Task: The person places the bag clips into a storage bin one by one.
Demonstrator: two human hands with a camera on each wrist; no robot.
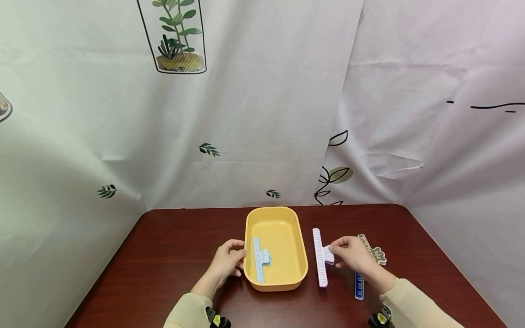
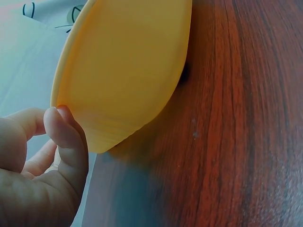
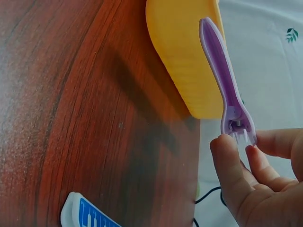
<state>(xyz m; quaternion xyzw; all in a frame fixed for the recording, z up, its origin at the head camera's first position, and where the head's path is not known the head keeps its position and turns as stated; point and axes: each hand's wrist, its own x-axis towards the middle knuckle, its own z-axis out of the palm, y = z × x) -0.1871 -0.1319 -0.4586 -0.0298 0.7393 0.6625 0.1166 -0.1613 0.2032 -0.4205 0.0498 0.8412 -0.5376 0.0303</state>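
Note:
My left hand pinches the left rim of a yellow plastic tray between thumb and fingers. In the left wrist view the thumb lies against the tray's outer wall. Inside the tray, along its left side, lies a light blue ruler clip. To the right of the tray, my right hand holds a pale purple ruler clip by its handle with the fingertips. The right wrist view shows this purple clip end-on, raised above the table, with its hinge just beyond the fingertips.
A blue ruler clip lies on the dark red table, partly hidden beneath my right forearm. Just behind it is a beige-and-dark ruler clip. White printed curtains hang behind and beside the table.

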